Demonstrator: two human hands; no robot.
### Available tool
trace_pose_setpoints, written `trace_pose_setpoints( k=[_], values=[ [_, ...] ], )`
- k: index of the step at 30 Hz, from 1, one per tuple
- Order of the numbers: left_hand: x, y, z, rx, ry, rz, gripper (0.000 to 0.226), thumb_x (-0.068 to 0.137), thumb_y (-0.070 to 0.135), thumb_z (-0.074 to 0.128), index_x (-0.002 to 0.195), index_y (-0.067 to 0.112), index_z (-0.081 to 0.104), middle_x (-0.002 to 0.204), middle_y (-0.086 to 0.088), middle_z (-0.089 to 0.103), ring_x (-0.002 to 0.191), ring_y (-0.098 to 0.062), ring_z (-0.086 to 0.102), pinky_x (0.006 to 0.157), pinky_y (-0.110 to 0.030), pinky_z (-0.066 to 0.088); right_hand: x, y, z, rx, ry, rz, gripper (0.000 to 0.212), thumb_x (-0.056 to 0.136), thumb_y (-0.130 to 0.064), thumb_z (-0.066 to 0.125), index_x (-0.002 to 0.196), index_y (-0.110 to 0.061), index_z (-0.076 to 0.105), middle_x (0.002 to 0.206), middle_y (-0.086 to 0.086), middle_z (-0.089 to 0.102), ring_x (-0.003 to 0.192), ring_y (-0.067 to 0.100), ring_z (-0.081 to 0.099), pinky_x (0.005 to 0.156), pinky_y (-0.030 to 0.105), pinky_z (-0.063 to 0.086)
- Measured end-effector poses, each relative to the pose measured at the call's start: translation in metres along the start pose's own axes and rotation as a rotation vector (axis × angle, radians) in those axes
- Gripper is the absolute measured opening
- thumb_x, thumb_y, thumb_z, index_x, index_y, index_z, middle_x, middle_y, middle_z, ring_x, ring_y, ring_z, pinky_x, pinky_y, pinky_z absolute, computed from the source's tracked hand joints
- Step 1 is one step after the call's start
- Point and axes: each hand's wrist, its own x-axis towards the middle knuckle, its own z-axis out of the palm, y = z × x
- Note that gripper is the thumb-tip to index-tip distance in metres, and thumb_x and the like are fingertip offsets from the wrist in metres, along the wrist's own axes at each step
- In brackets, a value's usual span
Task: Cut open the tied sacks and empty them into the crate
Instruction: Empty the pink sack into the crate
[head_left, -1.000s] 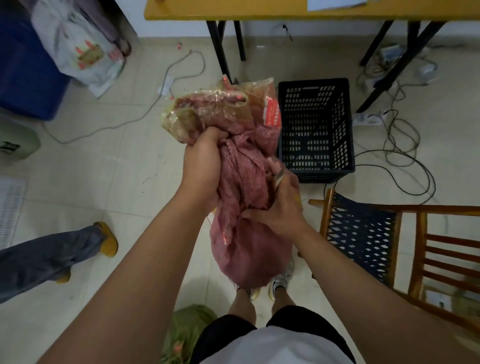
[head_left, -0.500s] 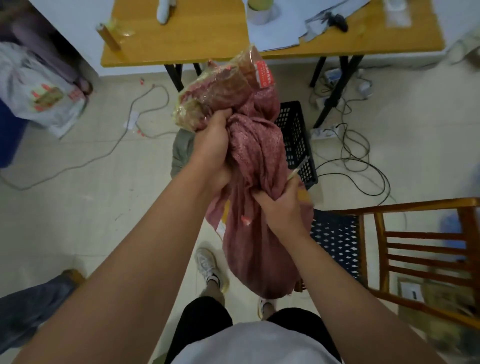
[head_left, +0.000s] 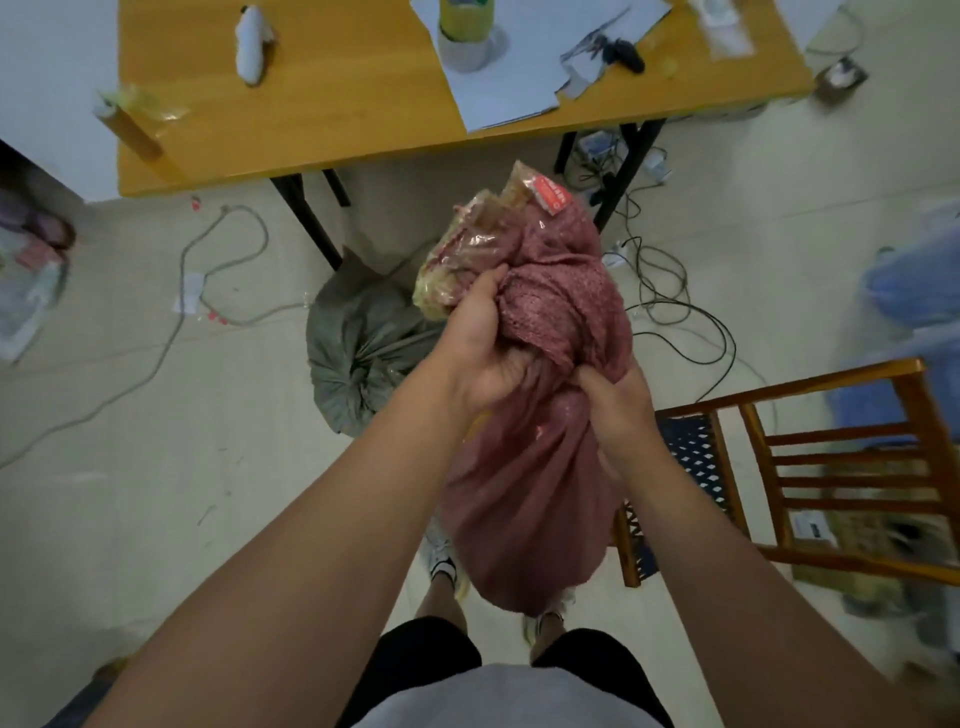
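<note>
Am holding pink mesh sack mid-air before chest; left hand clenching bunched neck, right hand pinching gathered fabric beside it. Crate not showing. Risking spill onto floor if slack, slippery knit opens here. Crinkly clear plastic liner poking out top; body bulging, rounded, soft.
</note>
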Motion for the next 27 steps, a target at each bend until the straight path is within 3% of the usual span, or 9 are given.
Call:
trace_pose_setpoints(
  k=[3, 7, 9, 11, 14, 18, 21, 24, 27],
  values=[
    [0.009, 0.021, -0.015, 0.142, 0.043, 0.001, 0.053, 0.097, 0.044, 0.053, 0.133, 0.006, 0.056, 0.108, -0.012, 0.072, 0.087, -0.022, 0.072, 0.067, -0.033, 0.061, 0.004, -0.004, 0.012, -0.013, 0.088, 0.041, 0.049, 0.071, -0.026, 0.067, 0.12, -0.028, 0.064, 0.108, -0.001, 0.072, 0.103, 0.023, 0.068, 0.098, 0.049, 0.052],
    [0.013, 0.036, -0.033, 0.358, 0.01, -0.023, 0.081, 0.075, 0.065, 0.071, 0.136, 0.014, 0.054, 0.124, -0.014, 0.067, 0.11, -0.033, 0.067, 0.09, -0.047, 0.055, 0.005, -0.019, 0.029, 0.098, 0.167, 0.058, 0.031, 0.08, -0.009, 0.057, 0.109, -0.018, 0.065, 0.104, 0.009, 0.072, 0.099, 0.03, 0.068, 0.092, 0.044, 0.055],
    [0.015, 0.037, -0.04, 0.547, 0.005, 0.047, 0.093, 0.065, 0.078, 0.069, 0.139, 0.025, 0.051, 0.128, -0.004, 0.066, 0.115, -0.026, 0.065, 0.09, -0.04, 0.055, 0.011, -0.026, 0.036, 0.127, 0.189, 0.038, 0.031, 0.08, -0.007, 0.056, 0.107, -0.018, 0.065, 0.104, 0.009, 0.071, 0.1, 0.03, 0.067, 0.089, 0.041, 0.056],
    [0.014, 0.032, -0.049, 0.83, -0.025, 0.137, 0.076, 0.068, 0.081, 0.06, 0.129, 0.035, 0.057, 0.125, 0.009, 0.065, 0.115, -0.014, 0.062, 0.09, -0.031, 0.053, 0.018, -0.033, 0.041, 0.15, 0.205, 0.036, 0.031, 0.079, -0.006, 0.054, 0.107, -0.017, 0.064, 0.103, 0.009, 0.071, 0.098, 0.028, 0.068, 0.088, 0.041, 0.056],
    [0.016, 0.017, -0.073, 1.126, -0.139, 0.199, 0.048, 0.082, 0.056, 0.069, 0.124, 0.04, 0.051, 0.125, 0.017, 0.059, 0.113, 0.0, 0.057, 0.102, -0.018, 0.043, 0.029, -0.041, 0.041, 0.197, 0.208, 0.07, 0.03, 0.081, 0.0, 0.051, 0.107, -0.009, 0.063, 0.099, 0.014, 0.07, 0.09, 0.029, 0.067, 0.08, 0.039, 0.055],
    [0.03, -0.013, -0.089, 1.466, -0.202, 0.394, 0.1, 0.063, 0.056, 0.086, 0.146, 0.034, 0.034, 0.143, 0.019, 0.049, 0.13, 0.001, 0.045, 0.105, -0.013, 0.033, 0.055, -0.046, 0.037, 0.351, 0.174, 0.184, 0.028, 0.086, 0.006, 0.045, 0.106, -0.003, 0.062, 0.079, 0.013, 0.064, 0.069, 0.024, 0.064, 0.063, 0.032, 0.055],
    [0.049, -0.029, -0.079, 1.396, 0.046, 0.486, 0.056, 0.082, 0.017, 0.074, 0.134, 0.011, 0.054, 0.127, 0.0, 0.064, 0.117, -0.01, 0.056, 0.084, -0.004, 0.038, 0.075, -0.045, 0.045, 0.41, 0.119, 0.219, 0.03, 0.086, 0.009, 0.044, 0.108, 0.001, 0.062, 0.083, 0.018, 0.067, 0.072, 0.027, 0.068, 0.07, 0.04, 0.058],
    [0.073, -0.031, -0.064, 1.341, 0.166, 0.507, 0.045, 0.085, 0.02, 0.05, 0.126, 0.012, 0.063, 0.123, -0.004, 0.067, 0.118, -0.019, 0.059, 0.095, -0.025, 0.046, 0.103, -0.044, 0.039, 0.368, 0.089, 0.23, 0.035, 0.084, 0.005, 0.051, 0.118, 0.0, 0.059, 0.104, 0.022, 0.068, 0.093, 0.036, 0.068, 0.083, 0.048, 0.057],
    [0.093, -0.027, -0.042, 1.206, 0.161, 0.487, 0.036, 0.097, 0.011, 0.049, 0.132, 0.008, 0.06, 0.129, -0.004, 0.063, 0.123, -0.018, 0.056, 0.107, -0.032, 0.043, 0.13, -0.044, 0.017, 0.301, 0.011, 0.204, 0.027, 0.084, 0.001, 0.058, 0.109, -0.005, 0.065, 0.105, 0.021, 0.071, 0.1, 0.037, 0.068, 0.089, 0.05, 0.056]
  ],
)
